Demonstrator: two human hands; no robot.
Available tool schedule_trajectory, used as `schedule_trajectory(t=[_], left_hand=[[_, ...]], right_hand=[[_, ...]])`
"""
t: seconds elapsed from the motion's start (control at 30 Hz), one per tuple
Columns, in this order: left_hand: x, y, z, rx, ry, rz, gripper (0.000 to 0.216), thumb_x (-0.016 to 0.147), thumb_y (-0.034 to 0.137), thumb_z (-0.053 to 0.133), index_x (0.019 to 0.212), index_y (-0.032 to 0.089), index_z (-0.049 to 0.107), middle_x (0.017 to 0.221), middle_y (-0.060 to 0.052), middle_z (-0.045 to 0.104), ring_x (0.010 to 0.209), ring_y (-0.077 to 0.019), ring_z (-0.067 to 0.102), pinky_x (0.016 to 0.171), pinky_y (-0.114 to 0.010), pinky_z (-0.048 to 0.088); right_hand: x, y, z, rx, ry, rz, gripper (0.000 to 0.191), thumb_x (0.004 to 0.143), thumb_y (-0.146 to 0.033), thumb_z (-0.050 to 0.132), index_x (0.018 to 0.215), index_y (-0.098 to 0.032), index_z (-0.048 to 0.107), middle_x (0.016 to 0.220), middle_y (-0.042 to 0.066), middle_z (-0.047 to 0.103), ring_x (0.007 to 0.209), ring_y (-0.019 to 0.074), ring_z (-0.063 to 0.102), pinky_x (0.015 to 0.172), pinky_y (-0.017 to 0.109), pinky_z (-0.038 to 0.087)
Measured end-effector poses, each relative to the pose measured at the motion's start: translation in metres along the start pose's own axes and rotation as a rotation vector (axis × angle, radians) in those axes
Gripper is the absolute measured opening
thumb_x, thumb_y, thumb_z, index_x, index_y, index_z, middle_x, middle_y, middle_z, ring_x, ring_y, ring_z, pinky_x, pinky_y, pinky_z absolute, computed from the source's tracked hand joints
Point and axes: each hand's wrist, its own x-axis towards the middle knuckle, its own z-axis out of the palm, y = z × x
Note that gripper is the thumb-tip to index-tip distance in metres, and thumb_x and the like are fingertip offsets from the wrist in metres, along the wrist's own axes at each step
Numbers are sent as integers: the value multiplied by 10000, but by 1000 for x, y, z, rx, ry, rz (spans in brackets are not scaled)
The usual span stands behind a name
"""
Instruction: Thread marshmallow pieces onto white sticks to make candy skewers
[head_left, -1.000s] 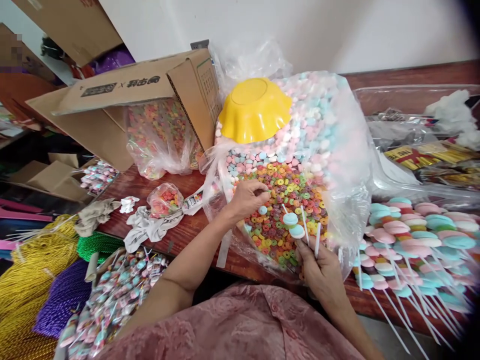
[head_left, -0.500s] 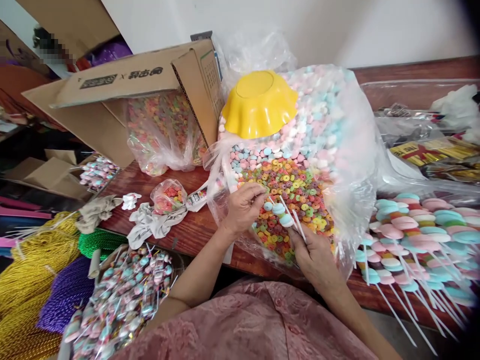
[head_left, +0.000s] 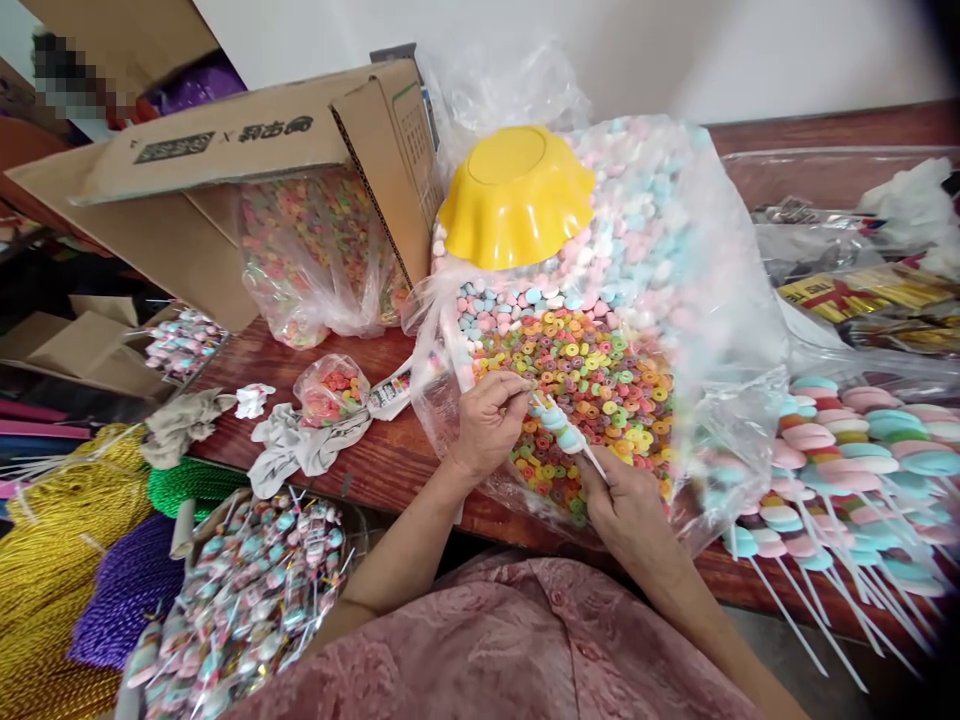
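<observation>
My right hand [head_left: 622, 510] is closed round the lower end of a thin white stick [head_left: 592, 460] that carries several pale blue and pink candy discs [head_left: 559, 425]. My left hand [head_left: 486, 425] pinches at the top end of that stick, fingertips together on a small candy piece I cannot make out clearly. Both hands work over the open mouth of a large clear plastic bag [head_left: 720, 330] full of coloured candy rings [head_left: 592, 375] and pastel candies. A yellow wavy-edged bowl [head_left: 514, 195] lies upside down on the pastel candies.
Finished candy sticks [head_left: 847, 460] lie piled at the right on the wooden table [head_left: 375, 465]. A cardboard box [head_left: 247, 170] with a bag of candy rings stands at the back left. Wrapped candy sticks [head_left: 240, 600] fill a container at lower left, beside gold, purple and green cord bundles [head_left: 75, 560].
My hands have come closer together. The left hand moved from the candy rings to the stick's top, and the discs on the stick now sit pressed close together.
</observation>
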Motion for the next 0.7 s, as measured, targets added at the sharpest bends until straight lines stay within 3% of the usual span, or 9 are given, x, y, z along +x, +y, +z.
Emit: schedule_trajectory(t=[0.23, 0.33, 0.47, 0.7], left_hand=[[-8, 2, 0, -120, 0, -165, 90, 851, 177, 687, 887, 203, 765, 890, -42, 764, 847, -153, 708, 811, -302, 592], [-10, 7, 2, -301, 20, -394, 82, 807, 239, 737, 861, 195, 780, 902, -47, 775, 833, -160, 721, 785, -298, 608], [-13, 14, 6, -590, 68, -726, 189, 709, 306, 830, 842, 178, 785, 810, -26, 768, 669, -137, 714, 647, -253, 611], [-16, 14, 1, -632, 124, -731, 213, 696, 335, 852, 814, 178, 771, 748, -11, 758, 665, -150, 730, 669, -279, 630]], right_hand=[[0, 5, -1, -19, 2, 17, 268, 951, -211, 444, 702, -192, 541, 537, -37, 445, 472, 119, 395, 512, 254, 297], [1, 1, -8, 56, -1, 31, 251, 963, -218, 451, 737, -193, 557, 561, -41, 461, 493, 116, 422, 513, 241, 313], [0, -3, -10, 93, -41, 11, 263, 958, -216, 453, 710, -196, 536, 543, -50, 430, 470, 108, 390, 491, 240, 294], [-10, 1, -12, 182, -41, 99, 268, 994, -293, 460, 777, -193, 581, 586, -38, 460, 512, 115, 397, 510, 245, 312]])
